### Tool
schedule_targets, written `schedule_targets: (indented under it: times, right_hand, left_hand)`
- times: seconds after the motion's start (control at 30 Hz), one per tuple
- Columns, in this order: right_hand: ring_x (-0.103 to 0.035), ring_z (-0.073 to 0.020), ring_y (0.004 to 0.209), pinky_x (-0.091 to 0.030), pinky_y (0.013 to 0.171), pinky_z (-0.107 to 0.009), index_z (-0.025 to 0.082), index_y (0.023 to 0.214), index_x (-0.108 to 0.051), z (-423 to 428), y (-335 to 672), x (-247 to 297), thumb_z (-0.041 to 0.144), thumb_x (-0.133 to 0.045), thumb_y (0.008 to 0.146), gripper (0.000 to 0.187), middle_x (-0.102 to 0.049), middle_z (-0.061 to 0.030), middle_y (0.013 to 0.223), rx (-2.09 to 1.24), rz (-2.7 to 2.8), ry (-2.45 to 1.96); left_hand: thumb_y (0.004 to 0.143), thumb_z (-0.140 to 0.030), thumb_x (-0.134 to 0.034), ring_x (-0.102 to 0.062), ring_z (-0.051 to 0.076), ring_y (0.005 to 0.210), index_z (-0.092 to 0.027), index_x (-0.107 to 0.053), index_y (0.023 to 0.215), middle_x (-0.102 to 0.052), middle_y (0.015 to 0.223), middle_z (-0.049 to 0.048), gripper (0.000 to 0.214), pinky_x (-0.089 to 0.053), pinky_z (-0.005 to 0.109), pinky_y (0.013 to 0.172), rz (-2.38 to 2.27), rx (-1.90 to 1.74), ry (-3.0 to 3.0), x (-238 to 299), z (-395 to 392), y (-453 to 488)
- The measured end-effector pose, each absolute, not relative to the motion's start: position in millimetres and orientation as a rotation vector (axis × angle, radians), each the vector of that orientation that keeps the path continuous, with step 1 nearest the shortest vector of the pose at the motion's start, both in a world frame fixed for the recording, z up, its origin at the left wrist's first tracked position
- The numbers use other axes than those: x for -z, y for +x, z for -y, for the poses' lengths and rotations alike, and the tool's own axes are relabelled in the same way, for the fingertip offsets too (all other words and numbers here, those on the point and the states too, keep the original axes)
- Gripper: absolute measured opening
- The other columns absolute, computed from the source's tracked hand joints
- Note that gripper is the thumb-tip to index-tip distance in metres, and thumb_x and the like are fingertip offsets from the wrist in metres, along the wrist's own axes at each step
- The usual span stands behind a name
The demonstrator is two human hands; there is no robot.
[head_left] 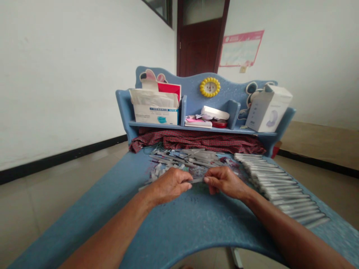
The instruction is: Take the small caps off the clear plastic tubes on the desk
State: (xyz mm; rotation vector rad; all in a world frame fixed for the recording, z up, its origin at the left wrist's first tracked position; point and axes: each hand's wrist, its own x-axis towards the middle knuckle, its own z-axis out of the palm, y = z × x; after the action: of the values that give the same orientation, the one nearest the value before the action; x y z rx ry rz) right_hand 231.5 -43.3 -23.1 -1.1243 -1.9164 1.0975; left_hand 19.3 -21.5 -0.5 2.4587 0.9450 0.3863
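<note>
- Forearms [114,228] lie nearest in the head view; the right one passes close beside the row of tubes [291,198], so an outward swing could scatter it.
- Left hand [175,183] and right hand [225,182] pinch a slender pale piece [198,180] between them, over the counter [179,231]; uneven pulling might make it slip.
- Loose pile [185,158] just beyond: low knuckles could drag parts along.

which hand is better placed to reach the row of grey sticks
Probably the right hand: it is nearer the row of grey sticks than the left hand, though both seem to hold a thin strip.
</note>
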Motion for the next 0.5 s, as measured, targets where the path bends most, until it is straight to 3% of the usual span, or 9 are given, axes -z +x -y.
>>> schedule_targets:
  times: [0.1, 0.23, 0.4, 0.5]
  right_hand:
    - [-0.046, -0.0074, 0.042, -0.034, 0.042, -0.018, 0.014, 0.058, -0.052, 43.0, 232.3, 24.5, 0.051, -0.044, 0.08, 0.043, -0.053, 0.0002, 0.048, -1.031, 1.988, -1.162]
    - [-0.047, -0.0081, 0.044, -0.033, 0.042, -0.018, 0.015, 0.077, -0.056, 42.8, 233.2, 24.2, 0.047, -0.055, 0.074, 0.032, -0.054, 0.0022, 0.05, -1.068, 1.913, -1.136]
    - [-0.043, -0.0069, 0.041, -0.032, 0.042, -0.018, 0.014, 0.058, -0.053, 44.0, 232.4, 21.3, 0.05, -0.045, 0.079, 0.043, -0.052, 0.0008, 0.046, -0.971, 2.004, -1.167]
    - [-0.046, -0.0082, 0.044, -0.033, 0.043, -0.018, 0.015, 0.075, -0.057, 43.9, 232.9, 21.9, 0.048, -0.053, 0.075, 0.034, -0.052, 0.0026, 0.048, -1.01, 1.951, -1.165]
  left_hand:
    - [0.075, -0.023, -0.046, -0.046, 0.01, 0.059, -0.016, -0.061, 0.076, -0.052, 0.061, -0.0033, 0.016, -0.03, 0.019, 0.056, -0.948, -0.382, 2.467, 0.3, 21.8, 19.3]
    - [0.075, -0.022, -0.046, -0.048, 0.011, 0.061, -0.015, -0.061, 0.077, -0.053, 0.062, -0.0026, 0.017, -0.03, 0.019, 0.057, -0.96, -0.372, 2.469, -0.1, 22.0, 19.9]
    - [0.074, -0.023, -0.047, -0.047, 0.01, 0.059, -0.016, -0.061, 0.075, -0.053, 0.062, -0.003, 0.015, -0.03, 0.019, 0.055, -0.943, -0.404, 2.483, 2.5, 20.4, 19.6]
    - [0.074, -0.022, -0.047, -0.047, 0.01, 0.059, -0.016, -0.06, 0.074, -0.052, 0.06, -0.0031, 0.015, -0.03, 0.019, 0.056, -0.944, -0.412, 2.489, 2.8, 20.2, 19.5]
